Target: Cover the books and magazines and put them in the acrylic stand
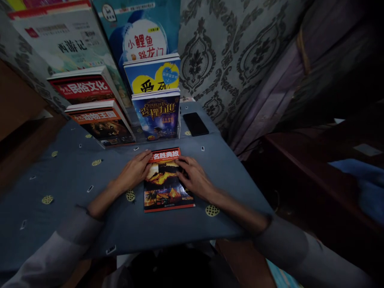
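A paperback book (163, 180) lies flat on the blue tablecloth, front cover up. Its orange band carries white Chinese characters, above a picture of a wall on a hillside. My left hand (136, 170) rests along the book's upper left edge, fingers stretched out and fingertips at the cover's corner. On the opposite edge lies my right hand (195, 176), its fingers apart and touching the right part of the cover. The fingers hide a little of both edges. Neither hand lifts the book.
Behind it stand upright books in two rows, with an orange-banded book (103, 124) in front on the left and a purple-blue book (157, 118) on the right. A black phone (195, 123) lies near the patterned wall (210, 52). The tablecloth (114, 220) ends close to my body.
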Demonstrator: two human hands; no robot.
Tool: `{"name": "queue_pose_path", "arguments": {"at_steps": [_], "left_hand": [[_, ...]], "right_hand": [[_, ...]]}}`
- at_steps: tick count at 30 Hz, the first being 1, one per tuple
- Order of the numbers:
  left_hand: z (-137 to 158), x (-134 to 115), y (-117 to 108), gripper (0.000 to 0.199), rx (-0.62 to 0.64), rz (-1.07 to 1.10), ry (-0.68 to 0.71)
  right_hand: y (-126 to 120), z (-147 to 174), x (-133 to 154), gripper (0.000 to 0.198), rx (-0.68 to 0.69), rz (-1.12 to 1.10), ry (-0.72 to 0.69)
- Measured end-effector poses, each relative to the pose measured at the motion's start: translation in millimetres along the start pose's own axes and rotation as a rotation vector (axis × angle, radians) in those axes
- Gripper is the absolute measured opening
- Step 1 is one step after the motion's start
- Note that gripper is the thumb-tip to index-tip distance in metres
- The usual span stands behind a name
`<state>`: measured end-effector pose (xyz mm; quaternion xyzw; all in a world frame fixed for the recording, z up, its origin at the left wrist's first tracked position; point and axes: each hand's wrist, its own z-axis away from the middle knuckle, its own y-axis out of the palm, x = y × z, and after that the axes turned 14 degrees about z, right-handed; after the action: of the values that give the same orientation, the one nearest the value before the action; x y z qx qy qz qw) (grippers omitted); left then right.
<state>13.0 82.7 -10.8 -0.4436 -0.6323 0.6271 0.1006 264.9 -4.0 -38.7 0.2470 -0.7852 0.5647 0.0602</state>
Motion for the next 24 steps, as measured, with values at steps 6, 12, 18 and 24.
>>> {"name": "queue_pose_path", "arguments": {"at_steps": [6, 12, 18, 24], "left_hand": [[-13, -2, 0, 0.046, 0.058, 0.021, 0.08], [-33, -4, 5, 0.045, 0.115, 0.092, 0.142], [-56, -17, 14, 0.044, 0.17, 0.12, 0.191], [-76, -29, 23, 0.045, 0.226, 0.15, 0.227]], "right_hand": [[1, 3, 1, 0.043, -0.019, -0.018, -0.01], [-3, 3, 4, 0.042, -0.004, -0.011, -0.011], [-2, 3, 4, 0.041, -0.006, -0.017, -0.01], [-4, 3, 4, 0.043, -0.006, -0.03, -0.007]]}}
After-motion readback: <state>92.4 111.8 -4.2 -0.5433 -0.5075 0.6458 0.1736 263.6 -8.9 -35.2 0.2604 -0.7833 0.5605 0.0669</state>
